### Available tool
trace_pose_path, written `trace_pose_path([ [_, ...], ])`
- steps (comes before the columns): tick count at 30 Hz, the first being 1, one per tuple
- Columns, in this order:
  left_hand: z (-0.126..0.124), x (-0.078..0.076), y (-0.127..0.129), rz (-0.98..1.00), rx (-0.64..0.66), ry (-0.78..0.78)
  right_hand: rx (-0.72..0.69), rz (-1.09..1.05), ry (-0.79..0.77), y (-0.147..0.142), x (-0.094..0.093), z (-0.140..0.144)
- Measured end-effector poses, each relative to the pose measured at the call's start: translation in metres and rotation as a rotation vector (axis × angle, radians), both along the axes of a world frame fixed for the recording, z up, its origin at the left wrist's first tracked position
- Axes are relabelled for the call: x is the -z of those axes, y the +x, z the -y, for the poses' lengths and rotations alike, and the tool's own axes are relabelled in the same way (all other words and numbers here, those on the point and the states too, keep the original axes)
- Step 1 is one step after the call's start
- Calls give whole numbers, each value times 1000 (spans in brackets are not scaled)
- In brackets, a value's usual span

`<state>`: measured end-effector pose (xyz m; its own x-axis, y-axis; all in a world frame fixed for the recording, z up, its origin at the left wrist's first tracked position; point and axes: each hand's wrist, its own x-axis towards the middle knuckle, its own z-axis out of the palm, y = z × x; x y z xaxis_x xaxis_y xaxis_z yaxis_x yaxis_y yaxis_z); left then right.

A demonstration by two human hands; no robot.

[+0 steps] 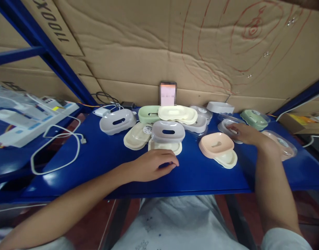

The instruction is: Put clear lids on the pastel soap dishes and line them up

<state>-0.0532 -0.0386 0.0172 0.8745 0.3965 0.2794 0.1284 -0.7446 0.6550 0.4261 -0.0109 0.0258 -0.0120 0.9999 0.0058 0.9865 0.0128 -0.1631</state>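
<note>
Two hands on blue table [102,163]. Left hand [151,166] rests near front edge, fingers curled loosely, holding nothing, just before grey soap-box lid [167,131] stacked on cream tray [165,146]. Right hand [244,133] flat, fingers spread on clear lid [227,125], steadying it, not clamped. Beside it: one pink lid [216,144] overlapping cream tray. Farther: second grey lid [118,121], two green pieces, phone [168,93] propped against cardboard.

The phone [168,93] screen beyond both hands is blurred out, the right hand [244,133] covers part of a clear lid [227,124], and the left hand [153,165] hides its curled fingertips underneath.
</note>
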Motion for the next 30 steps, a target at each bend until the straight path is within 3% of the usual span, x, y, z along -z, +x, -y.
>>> trace_pose_path([
  [4,1,0,0,1,2,9,-10,-26,-26,-3,-5,3],
  [9,1,0,0,-16,4,12,-127,-47,139,-26,-9,-1],
  [13,0,2,1,-7,5,19,-307,-24,304,-56,-6,-32],
  [17,-1,3,0,-10,4,34,-373,15,322,-75,-2,-69],
  [23,1,3,0,-29,7,62,-365,-2,352,-71,-5,-71],
  [30,1,7,1,-24,7,102,-190,7,442,-77,-15,-52],
])
